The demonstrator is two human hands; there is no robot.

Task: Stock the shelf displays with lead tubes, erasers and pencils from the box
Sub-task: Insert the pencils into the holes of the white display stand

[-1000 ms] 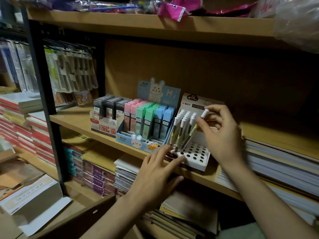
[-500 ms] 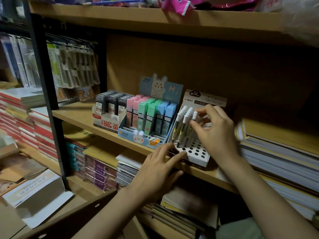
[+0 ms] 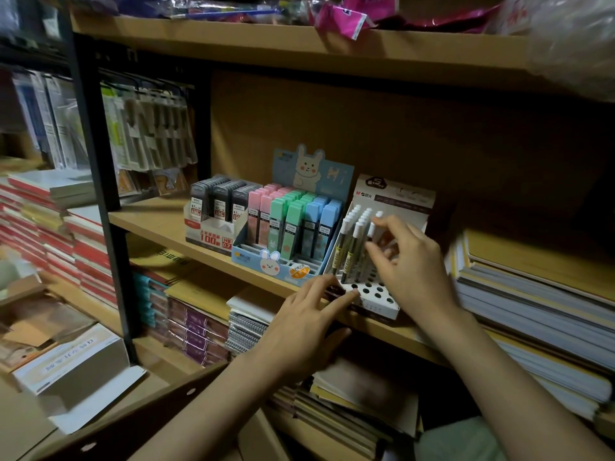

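1. Pencils (image 3: 353, 242) stand in the back rows of the white holed stand (image 3: 372, 296) on the middle shelf (image 3: 159, 224), just right of the rabbit tray.
2. Head view, hands: our right hand (image 3: 411, 261) is at the pencil rows, fingers curled in among the white caps. We judge it is pinching one pencil into a hole, but blur and the hand itself hide the grip, so we cannot tell for sure. Our left hand (image 3: 309, 324) lies with straight fingers on the stand's front corner, steadying it and gripping nothing.
3. Head view, done so far: the grey lead tubes (image 3: 218, 202) fill their red-and-white carton. The pastel cases (image 3: 293, 221) fill the back of the rabbit tray (image 3: 266, 261), and its front slots look empty. We cannot tell whether these cases hold leads or erasers.
4. Head view, what is left: the stand's front rows of holes are bare, so we judge pencil stocking roughly half done.
5. Head view, hidden or unclear: the supply box is not plainly in view. A brown flap (image 3: 139, 424) at the bottom edge may belong to it, but it is cut off. Our right hand covers the stand's right side. The top shelf's goods are blurred and cropped.
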